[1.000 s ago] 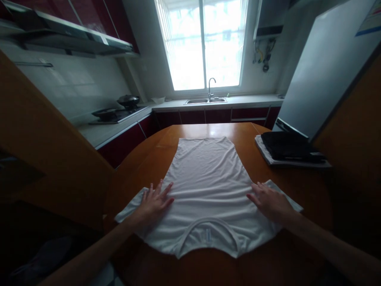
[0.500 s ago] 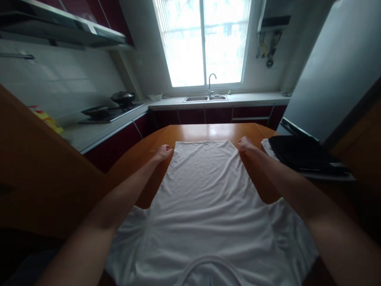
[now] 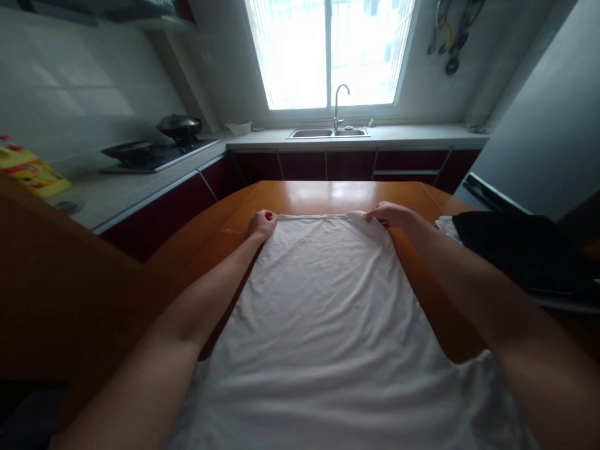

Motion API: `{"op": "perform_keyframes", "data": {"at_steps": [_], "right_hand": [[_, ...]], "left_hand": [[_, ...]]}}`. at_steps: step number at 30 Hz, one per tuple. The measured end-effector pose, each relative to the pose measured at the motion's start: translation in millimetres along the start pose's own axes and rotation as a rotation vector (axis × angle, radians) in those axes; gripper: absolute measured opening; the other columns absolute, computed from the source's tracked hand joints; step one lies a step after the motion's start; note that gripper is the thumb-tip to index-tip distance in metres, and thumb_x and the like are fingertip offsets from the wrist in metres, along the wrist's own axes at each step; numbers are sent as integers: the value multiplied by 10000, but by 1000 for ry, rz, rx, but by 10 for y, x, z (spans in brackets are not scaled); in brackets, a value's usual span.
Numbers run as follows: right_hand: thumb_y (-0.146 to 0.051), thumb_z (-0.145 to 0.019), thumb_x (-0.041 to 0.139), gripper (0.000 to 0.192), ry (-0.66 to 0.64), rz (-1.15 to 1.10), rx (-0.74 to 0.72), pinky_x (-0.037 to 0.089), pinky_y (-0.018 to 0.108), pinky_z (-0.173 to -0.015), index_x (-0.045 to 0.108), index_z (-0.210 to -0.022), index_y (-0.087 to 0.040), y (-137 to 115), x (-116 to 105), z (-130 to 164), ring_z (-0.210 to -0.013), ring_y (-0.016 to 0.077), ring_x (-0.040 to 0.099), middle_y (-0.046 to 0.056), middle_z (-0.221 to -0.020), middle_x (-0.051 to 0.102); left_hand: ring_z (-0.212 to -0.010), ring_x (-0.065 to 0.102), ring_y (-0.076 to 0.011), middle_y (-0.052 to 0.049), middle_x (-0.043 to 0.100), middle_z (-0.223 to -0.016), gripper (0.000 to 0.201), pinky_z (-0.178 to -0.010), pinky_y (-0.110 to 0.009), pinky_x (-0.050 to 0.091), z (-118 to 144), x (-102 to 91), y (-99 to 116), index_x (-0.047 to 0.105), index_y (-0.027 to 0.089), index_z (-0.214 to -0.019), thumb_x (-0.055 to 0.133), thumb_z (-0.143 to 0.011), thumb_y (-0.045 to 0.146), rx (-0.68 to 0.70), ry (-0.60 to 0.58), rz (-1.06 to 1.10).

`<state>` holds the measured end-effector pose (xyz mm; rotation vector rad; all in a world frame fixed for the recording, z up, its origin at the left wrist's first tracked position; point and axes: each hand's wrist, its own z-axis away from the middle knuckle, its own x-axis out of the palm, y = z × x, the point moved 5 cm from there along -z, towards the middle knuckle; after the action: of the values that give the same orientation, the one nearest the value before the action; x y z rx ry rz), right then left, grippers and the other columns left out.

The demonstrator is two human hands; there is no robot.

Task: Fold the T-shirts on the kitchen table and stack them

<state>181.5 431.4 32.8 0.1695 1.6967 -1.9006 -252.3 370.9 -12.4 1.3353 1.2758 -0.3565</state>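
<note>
A white T-shirt (image 3: 328, 300) lies spread on the wooden table (image 3: 300, 192), its hem toward the window and its sleeves near me. At the hem's left corner, my left hand (image 3: 263, 224) is closed with the fabric pinched in its fingers. My right hand (image 3: 387, 214) grips the hem near the right corner between thumb and fingers. Soft creases run across the shirt's body. The collar is out of view below the bottom edge, and my forearms pass over the sleeves.
Folded dark cloth (image 3: 510, 244) lies at the table's right side, near the fridge (image 3: 534, 125). Beyond the table are a sink (image 3: 312, 133) with a tap, and a stove (image 3: 159, 157) with a lidded wok. A yellow bottle (image 3: 30, 169) stands on the left counter.
Both hands have come in to the hem corners and taken hold of the fabric. The right hand moved onto the shirt from beside it. The camera has tilted down and moved closer.
</note>
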Motion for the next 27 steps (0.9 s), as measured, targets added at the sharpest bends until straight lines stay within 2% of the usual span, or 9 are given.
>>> {"op": "perform_keyframes", "data": {"at_steps": [3, 7, 10, 13, 17, 20, 24, 27], "right_hand": [[-189, -725, 812, 189, -96, -31, 82, 465, 229, -532, 649, -807, -139, 59, 26, -78, -573, 120, 565, 9, -637, 596], [-154, -740, 808, 256, -89, -253, 39, 483, 223, -534, 633, -926, -152, 56, -9, -133, -617, 130, 611, 29, -753, 648], [-104, -728, 792, 354, 5, -389, -14, 506, 229, -568, 611, -1027, -160, 72, -88, -160, -636, 126, 616, 13, -772, 645], [-91, -693, 796, 403, 128, -391, -43, 506, 235, -591, 605, -1041, -156, 127, -195, -207, -641, 123, 601, -6, -742, 624], [-139, -663, 818, 359, 298, -264, -102, 506, 258, -626, 625, -965, -152, 221, -348, -323, -674, 133, 595, 19, -797, 637], [-178, -695, 778, 327, 447, -46, -132, 519, 289, -692, 649, -994, -150, 311, -427, -419, -739, 164, 612, 49, -876, 654], [-207, -761, 707, 332, 509, 345, -156, 508, 338, -847, 656, -1084, -149, 397, -333, -487, -906, 233, 632, 96, -998, 676], [-226, -843, 630, 314, 558, 567, -196, 468, 395, -950, 634, -1150, -163, 367, -191, -420, -1078, 286, 586, 149, -1180, 637]], "left_hand": [[-938, 696, -206, -82, 755, -1063, 267, -790, -258, 497, 47, -5, 8, 695, 196, -1081, 685, -853, 334, 21, 19, 6], [-931, 695, -204, -79, 755, -1053, 264, -786, -258, 497, 59, -13, 19, 698, 196, -1080, 686, -850, 325, 31, 24, 17], [-927, 693, -200, -79, 754, -1050, 268, -796, -259, 498, 44, -10, 13, 703, 191, -1075, 692, -844, 326, 27, 24, 38], [-929, 689, -195, -77, 753, -1046, 261, -806, -255, 501, -6, -10, -11, 712, 176, -1047, 702, -830, 321, -13, 16, 97], [-890, 688, -174, -69, 748, -1021, 227, -756, -229, 510, -128, -34, -36, 705, 158, -1028, 663, -844, 284, -68, 14, 166], [-894, 682, -170, -73, 737, -1040, 237, -753, -228, 512, -225, -44, -37, 686, 156, -1058, 642, -861, 278, -76, 34, 164], [-921, 669, -190, -67, 725, -1016, 177, -838, -266, 505, -288, -4, 26, 682, 184, -1002, 674, -863, 292, -17, 18, 48], [-1003, 655, -230, -107, 687, -1109, 253, -920, -323, 497, -226, -12, 136, 661, 187, -1110, 662, -881, 293, 41, 32, -52]]}}
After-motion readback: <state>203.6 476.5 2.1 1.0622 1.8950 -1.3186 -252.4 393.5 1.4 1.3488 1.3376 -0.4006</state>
